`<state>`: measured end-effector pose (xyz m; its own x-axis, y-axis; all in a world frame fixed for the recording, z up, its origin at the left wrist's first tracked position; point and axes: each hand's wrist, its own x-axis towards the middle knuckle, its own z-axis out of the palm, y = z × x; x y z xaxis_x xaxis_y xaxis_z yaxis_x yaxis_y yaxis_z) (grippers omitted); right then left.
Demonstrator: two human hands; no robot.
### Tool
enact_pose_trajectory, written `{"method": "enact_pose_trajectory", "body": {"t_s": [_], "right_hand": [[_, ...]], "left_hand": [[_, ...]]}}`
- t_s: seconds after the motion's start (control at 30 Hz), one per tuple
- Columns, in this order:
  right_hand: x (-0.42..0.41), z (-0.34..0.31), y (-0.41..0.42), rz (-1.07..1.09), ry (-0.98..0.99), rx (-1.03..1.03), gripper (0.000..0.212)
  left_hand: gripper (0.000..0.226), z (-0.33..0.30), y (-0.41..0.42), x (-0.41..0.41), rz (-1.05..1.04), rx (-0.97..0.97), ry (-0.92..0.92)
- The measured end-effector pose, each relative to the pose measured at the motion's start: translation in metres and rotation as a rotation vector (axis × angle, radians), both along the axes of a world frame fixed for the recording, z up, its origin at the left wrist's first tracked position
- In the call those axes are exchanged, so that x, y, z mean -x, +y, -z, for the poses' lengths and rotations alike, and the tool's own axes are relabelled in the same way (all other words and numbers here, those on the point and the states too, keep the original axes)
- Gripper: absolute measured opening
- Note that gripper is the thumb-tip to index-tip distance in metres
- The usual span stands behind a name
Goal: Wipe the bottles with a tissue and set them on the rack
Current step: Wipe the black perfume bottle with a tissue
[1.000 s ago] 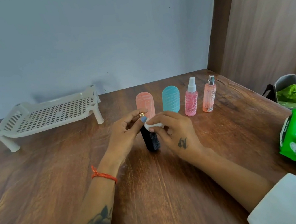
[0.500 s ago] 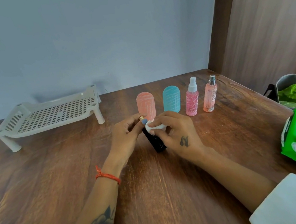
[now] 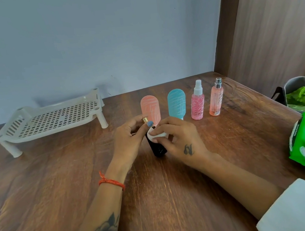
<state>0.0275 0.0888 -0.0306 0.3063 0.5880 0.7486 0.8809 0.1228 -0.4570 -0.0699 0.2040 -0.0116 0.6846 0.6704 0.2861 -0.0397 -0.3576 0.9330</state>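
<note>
The black bottle (image 3: 157, 147) now stands less tilted.

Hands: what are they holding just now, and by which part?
The left hand grips the black bottle near its gold-capped top. The right hand pinches a white tissue at its edge, pressing it on the bottle's upper side.

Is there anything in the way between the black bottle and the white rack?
Nothing visible. The black bottle, held by the left hand and wiped by the right hand, has only bare table between it and the rack. The other bottles stand behind and to the right.
</note>
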Motion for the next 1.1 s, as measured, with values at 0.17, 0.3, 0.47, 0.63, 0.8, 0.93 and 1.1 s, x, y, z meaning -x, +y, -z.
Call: {"method": "enact_pose_trajectory", "body": {"t_s": [0.17, 0.3, 0.47, 0.63, 0.8, 0.93, 1.1], "right_hand": [[-0.0006, 0.0, 0.0002, 0.092, 0.085, 0.038, 0.013], [-0.0043, -0.0013, -0.0012, 0.172, 0.102, 0.044, 0.013], [-0.0001, -0.0009, -0.0016, 0.07, 0.013, 0.101, 0.015], [-0.0062, -0.0006, -0.0016, 0.111, 0.128, 0.146, 0.013], [-0.0066, -0.0041, -0.003, 0.18, 0.136, 0.07, 0.01], [-0.0056, -0.004, -0.0033, 0.077, 0.106, 0.122, 0.012], [-0.0078, -0.0037, -0.0033, 0.028, 0.107, 0.207, 0.012]], "left_hand": [[0.03, 0.0016, 0.0018, 0.0004, -0.014, 0.109, -0.017], [0.024, 0.0004, -0.0006, -0.0003, -0.055, 0.152, -0.057], [0.021, 0.0004, 0.001, 0.0002, -0.072, 0.125, -0.076], [0.02, 0.003, 0.0034, -0.0008, -0.084, 0.066, -0.069], [0.02, 0.0045, 0.0041, -0.001, -0.084, 0.045, -0.064], [0.02, 0.0045, 0.0042, -0.0016, -0.088, 0.023, -0.065], [0.023, 0.0047, 0.0059, -0.0017, -0.082, 0.003, -0.051]]}}
